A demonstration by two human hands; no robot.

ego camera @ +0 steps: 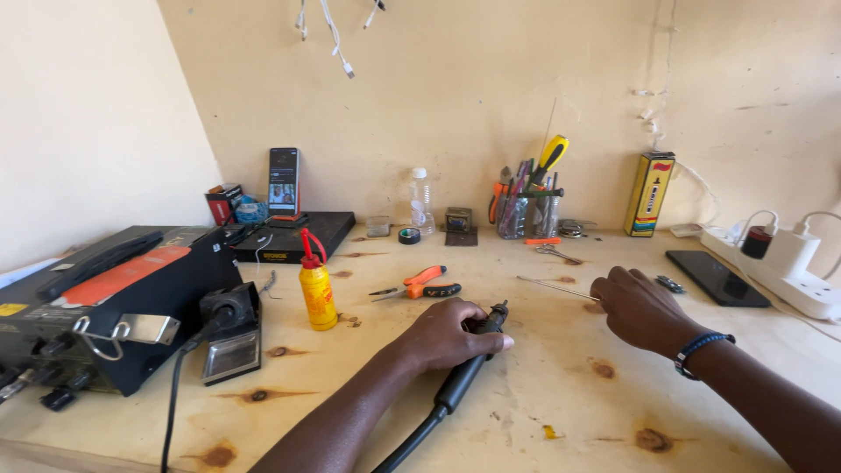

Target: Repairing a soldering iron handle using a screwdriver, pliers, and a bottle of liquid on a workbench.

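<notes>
Wood bench (561, 385) | L hand (447, 337) fingers wrapped rnd soldering iron (469, 368) | R hand (639, 307) fingers curled on thin rod (552, 286) | pliers (420, 285), yellow bottle (317, 293) nearby

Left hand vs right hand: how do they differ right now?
The left hand is closed round a black soldering iron, its cable running toward the camera; the right hand holds no tool and rests by a thin metal rod. The right wrist wears a blue band; the left wrist is bare. Both rest on the wooden bench.
</notes>
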